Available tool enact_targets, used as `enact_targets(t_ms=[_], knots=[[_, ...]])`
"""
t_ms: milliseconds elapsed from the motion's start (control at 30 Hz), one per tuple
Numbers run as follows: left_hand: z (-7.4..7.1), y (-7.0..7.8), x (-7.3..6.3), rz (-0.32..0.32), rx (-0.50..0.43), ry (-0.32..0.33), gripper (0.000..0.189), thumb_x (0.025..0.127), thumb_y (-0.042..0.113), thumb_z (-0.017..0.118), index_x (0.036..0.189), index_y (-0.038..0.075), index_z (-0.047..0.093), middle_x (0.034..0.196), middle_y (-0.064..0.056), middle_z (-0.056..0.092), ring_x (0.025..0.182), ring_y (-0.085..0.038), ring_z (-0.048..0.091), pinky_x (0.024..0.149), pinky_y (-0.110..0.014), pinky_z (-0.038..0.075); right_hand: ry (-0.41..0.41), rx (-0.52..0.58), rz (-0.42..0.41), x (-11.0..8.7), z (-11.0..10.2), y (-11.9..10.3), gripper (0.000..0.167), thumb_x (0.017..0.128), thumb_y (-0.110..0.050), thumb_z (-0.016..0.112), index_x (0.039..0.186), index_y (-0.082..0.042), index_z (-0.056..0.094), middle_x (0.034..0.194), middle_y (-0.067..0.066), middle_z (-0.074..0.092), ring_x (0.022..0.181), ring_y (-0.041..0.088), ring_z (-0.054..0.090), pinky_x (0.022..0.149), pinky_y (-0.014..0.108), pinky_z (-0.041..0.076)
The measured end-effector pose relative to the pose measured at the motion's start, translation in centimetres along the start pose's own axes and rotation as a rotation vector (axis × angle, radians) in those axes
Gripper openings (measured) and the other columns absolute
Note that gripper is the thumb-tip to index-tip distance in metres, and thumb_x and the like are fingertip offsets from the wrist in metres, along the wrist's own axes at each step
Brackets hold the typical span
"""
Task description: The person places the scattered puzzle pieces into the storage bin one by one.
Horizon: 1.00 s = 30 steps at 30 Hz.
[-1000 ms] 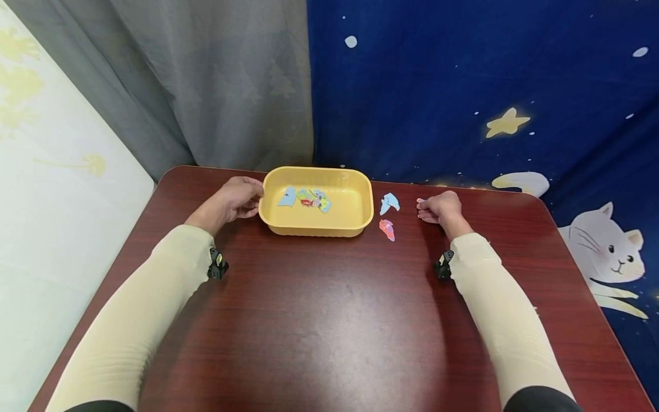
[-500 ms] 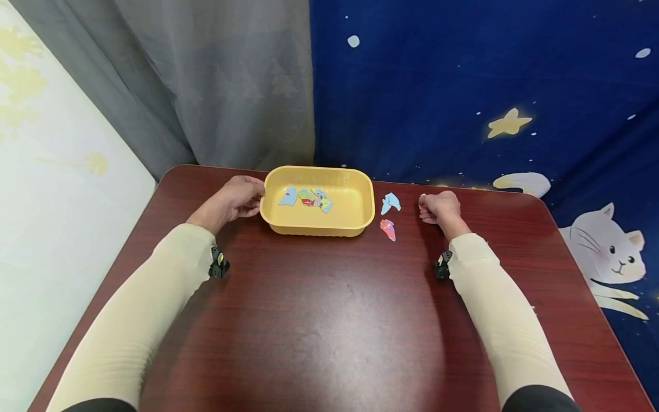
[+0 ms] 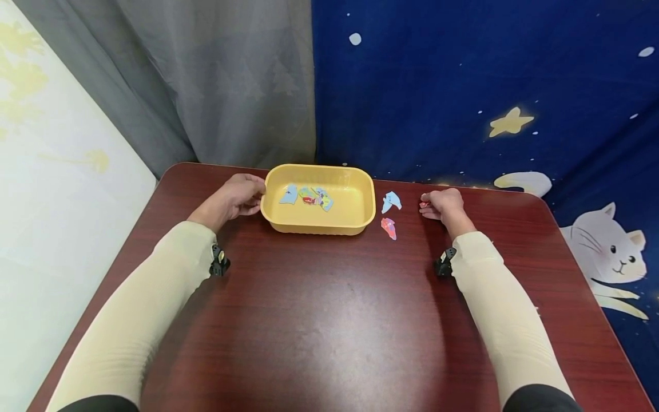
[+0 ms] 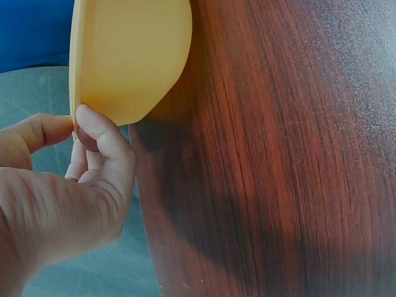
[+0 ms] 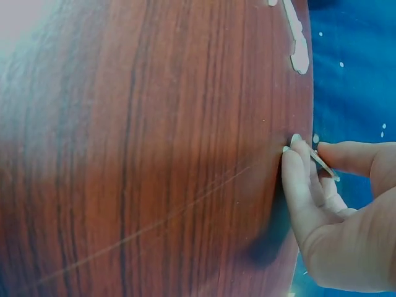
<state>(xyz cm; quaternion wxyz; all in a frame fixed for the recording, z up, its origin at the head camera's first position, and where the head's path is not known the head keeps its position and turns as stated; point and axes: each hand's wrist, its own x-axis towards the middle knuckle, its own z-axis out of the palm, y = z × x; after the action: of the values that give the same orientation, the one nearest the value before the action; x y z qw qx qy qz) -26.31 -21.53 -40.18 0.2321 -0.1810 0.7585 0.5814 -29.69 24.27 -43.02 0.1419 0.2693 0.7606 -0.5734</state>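
Note:
My left hand (image 3: 237, 197) pinches the left rim of a yellow plastic basin (image 3: 347, 214); in the left wrist view thumb and finger meet on that rim. On the basin's floor lie a pale blue flat piece (image 3: 289, 194) and a cluster of multicoloured pieces (image 3: 325, 201), like jigsaw pieces. My right hand (image 3: 447, 205) holds a small thin piece, red in the head view (image 3: 424, 204), between thumb and fingers. The right wrist view shows that piece (image 5: 324, 166) nearly edge-on. Between basin and right hand lie a light blue piece (image 3: 391, 201) and a pink-red piece (image 3: 388, 228).
The dark red wooden table (image 3: 329, 320) spreads in front of the basin. Behind its far edge hang a grey curtain (image 3: 242, 86) and a blue curtain (image 3: 412, 86) with stars and a cat. A pale wall panel (image 3: 62, 189) stands at the left.
The small piece in my right hand has turned, and its red face now shows beyond the fingers. My left hand and the basin have stayed in place.

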Motion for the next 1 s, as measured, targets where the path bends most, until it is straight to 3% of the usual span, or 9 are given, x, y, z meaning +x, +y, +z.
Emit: enact_targets(t_ms=[200, 300, 533, 767, 1000], knots=[[0.1, 0.1, 0.1, -0.003, -0.008, 0.005, 0.036, 0.095, 0.014, 0.051, 0.13, 0.009, 0.046, 0.094, -0.004, 0.053, 0.059, -0.009, 0.055, 0.06, -0.022, 0.054, -0.073, 0.083, -0.062, -0.1, -0.1, -0.2, 0.041, 0.093, 0.002, 0.053, 0.134, 0.006, 0.047, 0.07, -0.001, 0.067, 0.057, 0.011, 0.068, 0.065, 0.028, 0.059], [0.0, 0.1, -0.1, -0.002, -0.009, -0.001, 0.036, 0.095, 0.014, 0.052, 0.131, 0.008, 0.046, 0.094, -0.004, 0.053, 0.059, -0.009, 0.055, 0.06, -0.022, 0.054, -0.085, 0.104, -0.076, 0.0, -0.1, -0.3, 0.043, 0.094, 0.002, 0.049, 0.137, 0.005, 0.045, 0.075, -0.001, 0.066, 0.058, 0.011, 0.067, 0.065, 0.028, 0.059], [-0.1, 0.0, -0.1, 0.003, -0.013, -0.004, 0.036, 0.096, 0.014, 0.051, 0.131, 0.008, 0.045, 0.093, -0.004, 0.053, 0.058, -0.009, 0.054, 0.059, -0.022, 0.053, -0.105, 0.157, -0.061, 0.0, 0.0, -0.6, 0.034, 0.095, -0.001, 0.053, 0.129, 0.002, 0.051, 0.07, -0.001, 0.067, 0.059, 0.011, 0.068, 0.064, 0.026, 0.059], [-0.1, -0.1, 0.1, 0.01, -0.008, 0.001, 0.034, 0.095, 0.014, 0.051, 0.129, 0.008, 0.046, 0.093, -0.004, 0.053, 0.058, -0.009, 0.054, 0.059, -0.022, 0.054, -0.115, 0.205, -0.059, -0.4, 0.3, -1.5, 0.006, 0.09, -0.005, 0.065, 0.096, -0.008, 0.065, 0.069, -0.001, 0.071, 0.06, 0.012, 0.069, 0.062, 0.024, 0.058], [0.0, -0.1, 0.1, 0.007, -0.016, -0.003, 0.035, 0.096, 0.015, 0.051, 0.13, 0.008, 0.046, 0.091, -0.003, 0.054, 0.058, -0.009, 0.055, 0.059, -0.021, 0.054, -0.153, 0.215, -0.075, -1.5, 1.1, -2.8, 0.015, 0.088, -0.011, 0.072, 0.099, -0.009, 0.062, 0.072, -0.001, 0.071, 0.061, 0.011, 0.069, 0.062, 0.022, 0.058]])
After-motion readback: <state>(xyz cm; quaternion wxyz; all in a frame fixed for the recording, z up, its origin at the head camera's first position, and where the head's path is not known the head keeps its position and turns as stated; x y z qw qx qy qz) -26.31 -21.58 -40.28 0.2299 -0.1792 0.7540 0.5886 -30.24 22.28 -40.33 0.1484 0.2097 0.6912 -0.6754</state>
